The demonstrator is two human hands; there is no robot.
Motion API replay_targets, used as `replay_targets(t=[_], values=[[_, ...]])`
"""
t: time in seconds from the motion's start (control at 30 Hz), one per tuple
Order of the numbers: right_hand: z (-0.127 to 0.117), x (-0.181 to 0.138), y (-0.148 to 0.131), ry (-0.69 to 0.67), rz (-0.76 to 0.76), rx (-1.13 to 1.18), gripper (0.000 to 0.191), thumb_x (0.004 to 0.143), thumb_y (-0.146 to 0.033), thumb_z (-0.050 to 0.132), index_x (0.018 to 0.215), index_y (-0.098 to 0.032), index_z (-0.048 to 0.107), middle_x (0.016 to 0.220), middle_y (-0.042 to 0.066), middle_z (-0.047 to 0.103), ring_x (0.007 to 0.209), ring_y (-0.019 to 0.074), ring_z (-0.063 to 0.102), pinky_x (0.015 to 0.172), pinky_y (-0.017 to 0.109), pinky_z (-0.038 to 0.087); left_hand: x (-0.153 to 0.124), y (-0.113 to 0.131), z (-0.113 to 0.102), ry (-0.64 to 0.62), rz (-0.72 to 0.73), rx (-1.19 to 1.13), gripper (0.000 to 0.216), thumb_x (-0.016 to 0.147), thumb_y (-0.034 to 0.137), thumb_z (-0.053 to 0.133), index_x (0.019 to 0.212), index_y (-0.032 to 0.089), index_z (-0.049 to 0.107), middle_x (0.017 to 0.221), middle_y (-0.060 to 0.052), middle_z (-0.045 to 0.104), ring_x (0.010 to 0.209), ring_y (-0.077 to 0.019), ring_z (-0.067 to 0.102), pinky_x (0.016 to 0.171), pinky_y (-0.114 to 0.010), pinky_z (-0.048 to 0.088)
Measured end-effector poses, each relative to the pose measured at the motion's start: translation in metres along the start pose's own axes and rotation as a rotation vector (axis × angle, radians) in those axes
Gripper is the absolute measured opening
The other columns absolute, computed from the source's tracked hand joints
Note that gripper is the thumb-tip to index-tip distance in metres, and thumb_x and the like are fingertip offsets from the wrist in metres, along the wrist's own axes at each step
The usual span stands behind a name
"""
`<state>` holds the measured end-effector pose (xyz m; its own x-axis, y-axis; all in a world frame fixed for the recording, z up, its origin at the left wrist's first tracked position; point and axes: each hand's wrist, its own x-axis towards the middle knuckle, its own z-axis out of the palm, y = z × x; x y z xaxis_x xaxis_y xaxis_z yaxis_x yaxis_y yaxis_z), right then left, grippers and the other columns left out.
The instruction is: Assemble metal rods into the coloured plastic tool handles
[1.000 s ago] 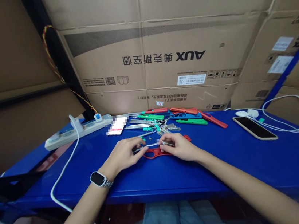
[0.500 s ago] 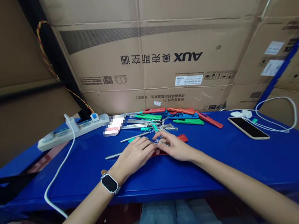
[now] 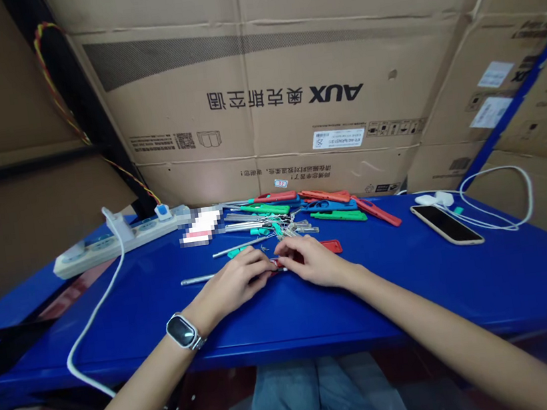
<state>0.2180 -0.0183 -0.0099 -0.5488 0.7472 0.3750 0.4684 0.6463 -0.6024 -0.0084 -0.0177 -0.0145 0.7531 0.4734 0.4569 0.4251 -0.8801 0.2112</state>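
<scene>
head view. the red shell (image 3: 331, 246) lay on the blue table (image 3: 369, 317), in front of the person, near the pile. part of it showed between the fingertips, and its far end came out behind the right hand (image 3: 315, 261); the middle was covered.

the left hand (image 3: 242, 276) was at the shell's left part, fingers bent and drawn together. the silver rod (image 3: 197, 280) ran in under that hand; whether the fingers pinched it could not be told. the right thumb and forefinger were curled close to each other over the shell, by a small white bit (image 3: 283, 269); whether they gripped it could not be told.

handling, as judged: the shell appeared to be thin plastic, light, stiff and rather slippery on the glossy top. the side edges offered the best hold. the rod seemed rigid and smooth, best taken along its bare length. the white bit looked slight and easily lost.

edges and room: the table's near edge ran below both wrists, with blue surface between. beyond the hands, the green cap (image 3: 236, 253), a second rod (image 3: 239, 246) and the clear parts (image 3: 301, 228) sat near, limiting forward movement. the phone (image 3: 447, 224) was well apart, to the right.
</scene>
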Motion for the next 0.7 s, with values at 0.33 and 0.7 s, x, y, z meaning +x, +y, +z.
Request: replay_targets(t=[0.33,0.7], values=[[-0.012,-0.003,0.002,0.036,-0.102,-0.201,0.007,0.09,-0.02,0.059,0.095,-0.018,0.063,0.093,0.005,0.065,0.088,0.018,0.058,0.081,0.032,0.044,0.004,-0.002,0.002,-0.032,-0.061,-0.004,0.025,0.101,0.019,0.043,0.11,0.02,0.066,0.102,-0.007,0.064,0.098,-0.0199,0.06,0.089,-0.035,0.05],[-0.014,-0.008,0.011,0.027,-0.055,-0.268,0.02,0.086,-0.01,0.058,0.103,-0.018,0.065,0.092,0.005,0.068,0.081,0.017,0.06,0.075,0.031,0.046,0.006,-0.007,0.006,-0.02,-0.082,-0.031,0.024,0.101,0.019,0.044,0.11,0.019,0.067,0.103,-0.008,0.064,0.1,-0.0207,0.059,0.088,-0.036,0.051]])
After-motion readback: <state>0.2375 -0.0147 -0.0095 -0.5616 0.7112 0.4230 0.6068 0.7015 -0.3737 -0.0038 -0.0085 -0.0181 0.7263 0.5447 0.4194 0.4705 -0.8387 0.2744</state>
